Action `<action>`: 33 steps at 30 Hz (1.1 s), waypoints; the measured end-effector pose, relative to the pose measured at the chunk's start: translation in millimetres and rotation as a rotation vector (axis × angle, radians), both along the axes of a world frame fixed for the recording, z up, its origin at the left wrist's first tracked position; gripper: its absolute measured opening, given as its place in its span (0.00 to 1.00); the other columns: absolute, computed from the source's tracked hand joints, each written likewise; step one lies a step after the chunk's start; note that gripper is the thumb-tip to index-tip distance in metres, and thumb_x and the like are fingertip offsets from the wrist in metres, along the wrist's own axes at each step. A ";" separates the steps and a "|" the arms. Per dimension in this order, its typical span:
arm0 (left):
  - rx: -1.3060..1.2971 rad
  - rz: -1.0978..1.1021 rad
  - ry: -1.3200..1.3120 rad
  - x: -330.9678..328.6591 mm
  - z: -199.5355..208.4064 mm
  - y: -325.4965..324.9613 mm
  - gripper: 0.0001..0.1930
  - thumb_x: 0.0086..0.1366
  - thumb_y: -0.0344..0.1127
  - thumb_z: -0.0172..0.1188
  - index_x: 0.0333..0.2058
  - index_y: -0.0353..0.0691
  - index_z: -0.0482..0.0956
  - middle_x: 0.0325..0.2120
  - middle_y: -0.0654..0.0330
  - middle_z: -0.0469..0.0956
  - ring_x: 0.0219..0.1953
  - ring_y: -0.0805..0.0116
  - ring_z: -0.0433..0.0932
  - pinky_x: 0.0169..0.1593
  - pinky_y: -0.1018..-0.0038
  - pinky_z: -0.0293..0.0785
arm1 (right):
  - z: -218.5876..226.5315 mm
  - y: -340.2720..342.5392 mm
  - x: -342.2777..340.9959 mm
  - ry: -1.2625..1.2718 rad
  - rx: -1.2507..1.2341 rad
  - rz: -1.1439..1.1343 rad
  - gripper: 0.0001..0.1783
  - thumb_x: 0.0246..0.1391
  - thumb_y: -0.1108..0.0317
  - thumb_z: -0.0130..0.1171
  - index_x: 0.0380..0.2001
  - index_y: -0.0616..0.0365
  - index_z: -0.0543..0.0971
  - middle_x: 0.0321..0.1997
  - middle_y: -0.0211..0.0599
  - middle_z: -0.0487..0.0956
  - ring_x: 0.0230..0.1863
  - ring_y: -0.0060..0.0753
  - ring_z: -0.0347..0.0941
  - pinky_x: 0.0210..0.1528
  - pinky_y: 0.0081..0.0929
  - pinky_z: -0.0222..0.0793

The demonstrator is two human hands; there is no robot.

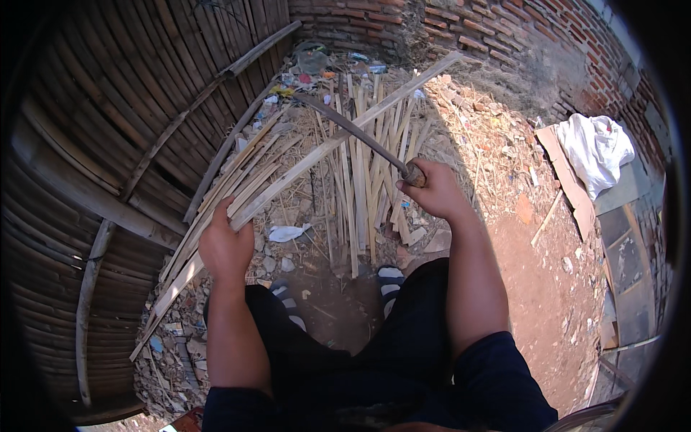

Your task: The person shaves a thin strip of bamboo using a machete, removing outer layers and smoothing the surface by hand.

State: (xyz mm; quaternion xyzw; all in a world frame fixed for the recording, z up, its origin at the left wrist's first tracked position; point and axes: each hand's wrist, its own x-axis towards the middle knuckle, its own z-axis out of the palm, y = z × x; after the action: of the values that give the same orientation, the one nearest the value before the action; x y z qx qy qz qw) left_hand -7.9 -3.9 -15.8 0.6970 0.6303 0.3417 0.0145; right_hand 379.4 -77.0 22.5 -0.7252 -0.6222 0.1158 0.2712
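My left hand (227, 245) is closed round a long, pale bamboo strip (302, 167), which slants from the lower left up toward the far brick wall. In my right hand (436, 191) is the wooden handle of a machete (378, 147). Its long, dark, narrow blade points to the far left and crosses the strip; whether the two touch, I cannot tell. Beyond my feet lies a pile of loose bamboo strips (356, 194). More strips (248, 167) lie along the left side, close to my left hand.
A bamboo slat wall (144, 93) closes off the left. A brick wall (489, 39) stands at the back. Rubble, straw and litter cover the ground. At the right, a white sack (594, 151) lies beside a brown board (565, 180). A white scrap (288, 232) lies near my left foot.
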 end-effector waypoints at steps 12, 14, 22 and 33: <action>-0.027 -0.061 -0.010 9.2 -3.3 -2.6 0.28 0.52 0.34 0.68 0.55 0.45 0.84 0.26 0.49 0.85 0.31 0.45 0.85 0.38 0.55 0.81 | 6.5 -6.6 -50.2 -0.157 -0.073 0.242 0.17 0.53 0.56 0.72 0.43 0.52 0.84 0.37 0.49 0.85 0.43 0.59 0.82 0.45 0.55 0.77; -0.019 -0.051 -0.006 6.5 -7.2 -0.6 0.28 0.52 0.34 0.68 0.55 0.45 0.84 0.25 0.49 0.85 0.31 0.45 0.85 0.38 0.55 0.81 | 9.1 -4.4 -60.0 -0.245 -0.117 0.249 0.17 0.52 0.57 0.72 0.44 0.51 0.84 0.37 0.48 0.85 0.44 0.59 0.82 0.46 0.55 0.77; -0.060 0.023 -0.010 4.1 4.2 0.2 0.28 0.54 0.37 0.69 0.56 0.48 0.84 0.24 0.49 0.84 0.30 0.46 0.86 0.38 0.55 0.81 | -3.6 3.5 12.0 0.035 0.077 -0.177 0.21 0.55 0.53 0.73 0.43 0.58 0.83 0.35 0.55 0.83 0.41 0.59 0.81 0.44 0.50 0.76; -0.096 -0.021 0.024 10.2 -3.8 -0.5 0.29 0.54 0.39 0.71 0.58 0.49 0.83 0.28 0.50 0.86 0.34 0.46 0.86 0.41 0.56 0.81 | 1.1 -3.6 -54.6 -0.232 -0.062 0.253 0.19 0.52 0.56 0.75 0.39 0.58 0.83 0.31 0.53 0.82 0.37 0.64 0.80 0.40 0.50 0.74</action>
State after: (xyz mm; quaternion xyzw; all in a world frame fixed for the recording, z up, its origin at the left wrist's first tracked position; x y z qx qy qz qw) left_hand 2.3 -4.3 -19.6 0.7061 0.6386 0.3027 0.0440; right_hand 324.9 -80.7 23.6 -0.6574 -0.7319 0.0837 0.1584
